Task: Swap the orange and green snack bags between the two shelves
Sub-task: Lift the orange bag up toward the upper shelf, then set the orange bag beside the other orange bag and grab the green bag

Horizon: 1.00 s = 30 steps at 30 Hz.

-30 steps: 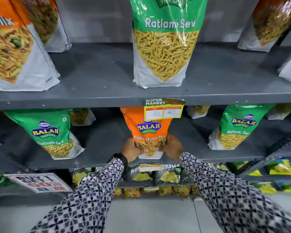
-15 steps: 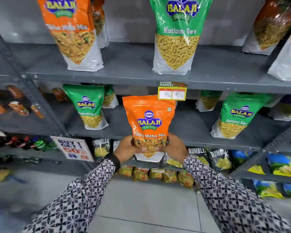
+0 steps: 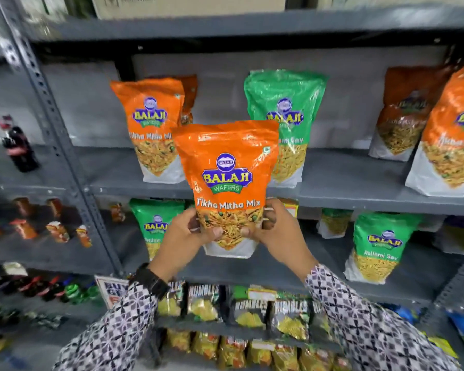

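Observation:
I hold an orange Tikha Mitha Mix bag [image 3: 227, 167] upright in front of the shelves, my left hand [image 3: 188, 232] and my right hand [image 3: 275, 228] gripping its lower corners. Behind it on the upper shelf [image 3: 346, 188] stand an orange bag [image 3: 152, 129], a green Ratlami Sev bag [image 3: 287, 108] partly hidden by the held bag, and two more orange bags [image 3: 402, 113] at the right. On the lower shelf [image 3: 273, 274] green bags stand at the left [image 3: 156, 223] and right [image 3: 378, 247].
A slotted grey upright [image 3: 51, 124] divides this rack from the left rack of bottles [image 3: 19, 148] and small packets. Below the lower shelf hang rows of dark small snack packs [image 3: 247, 309]. A promo sign [image 3: 110, 290] is clipped at the lower left.
Both hands have lifted the orange bag off the lower shelf, up to the level of the upper shelf's edge. The view has tilted upward.

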Motion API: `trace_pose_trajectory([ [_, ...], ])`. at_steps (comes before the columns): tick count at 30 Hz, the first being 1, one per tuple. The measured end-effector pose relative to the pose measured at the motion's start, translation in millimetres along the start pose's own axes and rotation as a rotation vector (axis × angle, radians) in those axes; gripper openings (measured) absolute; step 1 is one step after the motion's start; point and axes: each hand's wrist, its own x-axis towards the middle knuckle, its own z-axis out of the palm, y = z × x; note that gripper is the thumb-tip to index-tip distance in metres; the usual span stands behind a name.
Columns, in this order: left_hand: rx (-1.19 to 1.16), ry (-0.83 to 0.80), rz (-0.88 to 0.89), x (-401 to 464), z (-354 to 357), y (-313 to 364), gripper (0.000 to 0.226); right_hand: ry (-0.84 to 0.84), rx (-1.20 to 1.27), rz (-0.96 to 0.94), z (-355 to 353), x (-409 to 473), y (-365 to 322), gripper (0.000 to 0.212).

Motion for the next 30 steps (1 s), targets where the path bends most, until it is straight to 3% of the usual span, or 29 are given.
trace_pose_trajectory([
  [7,-0.078,0.176,0.108,73.2,-12.1,45.3,0.037,0.009,-0.024,-0.135,1.6,95.9,-55.9,0.062],
  [12,-0.005,0.278,0.128,111.4,-23.1,41.9,0.035,0.027,-0.117,-0.142,27.9,149.4,-66.1,0.049],
  [19,0.058,0.302,0.098,140.4,-30.0,25.0,0.04,0.055,-0.163,-0.085,50.1,169.8,-58.6,0.045],
  [25,-0.005,0.285,0.154,139.1,-27.5,16.9,0.058,0.071,-0.13,-0.169,49.0,160.4,-56.4,0.055],
  [27,-0.016,0.41,0.183,130.4,-23.2,19.5,0.066,0.126,-0.109,-0.205,42.9,151.1,-53.2,0.061],
  [30,0.062,0.666,0.331,118.3,-10.0,29.4,0.043,0.303,-0.084,-0.288,18.6,133.6,-45.6,0.06],
])
